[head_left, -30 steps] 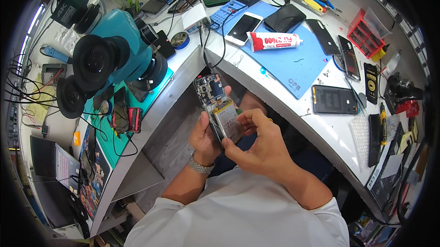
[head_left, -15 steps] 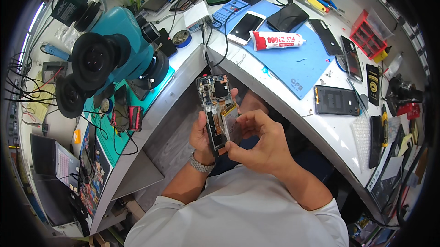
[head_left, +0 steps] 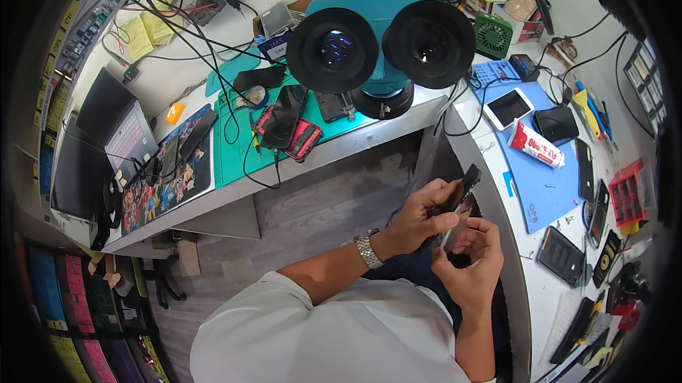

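Holding an opened phone (head_left: 458,202) edge-on between both hands, the person works just below the inner corner of the white surface (head_left: 497,191). The left hand (head_left: 419,216) wraps the phone from the left side; its grip is closed, with the thumb laid along the near face and the fingers curled behind the dark body. A metal watch (head_left: 367,249) sits on the left wrist. The right hand (head_left: 472,259) is just beneath and to the right of the phone, its grip pinched — fingertips meet at the phone's lower edge, where a small light-coloured part shows. Whether that part is loose or fixed to the phone cannot be told. The phone's upper end points up and to the right, toward the surface edge.

Surrounding items:

1. A teal stereo microscope (head_left: 383,28) with 2 large black eyepieces stands above the hands on the surface.
2. A blue mat (head_left: 543,191) lies on the right wing of the surface, near the phone. On it rest a white tube with red print (head_left: 536,145), a white-framed phone (head_left: 508,107) and a black pouch (head_left: 556,124).
3. Several dark phones lie along the right edge — 1 of them (head_left: 561,255) is at the near corner of the blue mat.
4. A green mat (head_left: 241,149) on the left wing carries a red-cased phone (head_left: 302,140) and black cables.
5. A laptop (head_left: 117,134) sits at the far left.
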Demonstrator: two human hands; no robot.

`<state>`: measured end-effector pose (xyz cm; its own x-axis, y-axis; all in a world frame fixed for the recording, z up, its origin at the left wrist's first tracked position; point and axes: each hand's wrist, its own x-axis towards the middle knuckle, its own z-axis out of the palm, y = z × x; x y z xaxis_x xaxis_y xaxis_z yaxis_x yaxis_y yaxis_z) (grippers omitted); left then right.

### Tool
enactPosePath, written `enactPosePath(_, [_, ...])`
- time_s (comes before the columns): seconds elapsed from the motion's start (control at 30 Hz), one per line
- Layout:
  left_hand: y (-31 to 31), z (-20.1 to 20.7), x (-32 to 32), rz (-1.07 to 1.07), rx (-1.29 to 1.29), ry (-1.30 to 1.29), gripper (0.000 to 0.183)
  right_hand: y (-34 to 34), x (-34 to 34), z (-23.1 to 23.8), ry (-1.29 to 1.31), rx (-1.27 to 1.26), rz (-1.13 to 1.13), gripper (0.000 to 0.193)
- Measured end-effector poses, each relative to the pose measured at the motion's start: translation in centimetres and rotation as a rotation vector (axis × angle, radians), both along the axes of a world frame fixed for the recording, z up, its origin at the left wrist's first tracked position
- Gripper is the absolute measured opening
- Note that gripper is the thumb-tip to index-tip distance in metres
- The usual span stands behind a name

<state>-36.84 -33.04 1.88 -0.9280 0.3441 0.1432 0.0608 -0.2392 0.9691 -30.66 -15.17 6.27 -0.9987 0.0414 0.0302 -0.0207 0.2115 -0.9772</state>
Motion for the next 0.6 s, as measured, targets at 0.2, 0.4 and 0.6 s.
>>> enactPosePath(0.2, [-0.8, -0.6, 0.6, -0.029, 0.049, -0.07, 0.081, 0.9, -0.7, 0.7, -0.116, 0.009, 0.14, 0.09])
enactPosePath(0.4, [-1.8, -1.7, 0.6, -0.032, 0.451, -0.231, 0.097, 0.1, -0.9, -2.2, -0.246, -0.781, 0.284, 0.038])
enactPosePath(0.6, [-1.8, -1.8, -1.8, -0.135, 0.641, -0.284, 0.101, 2.0, 1.5, 1.4, -0.052, -0.664, 0.187, 0.036])
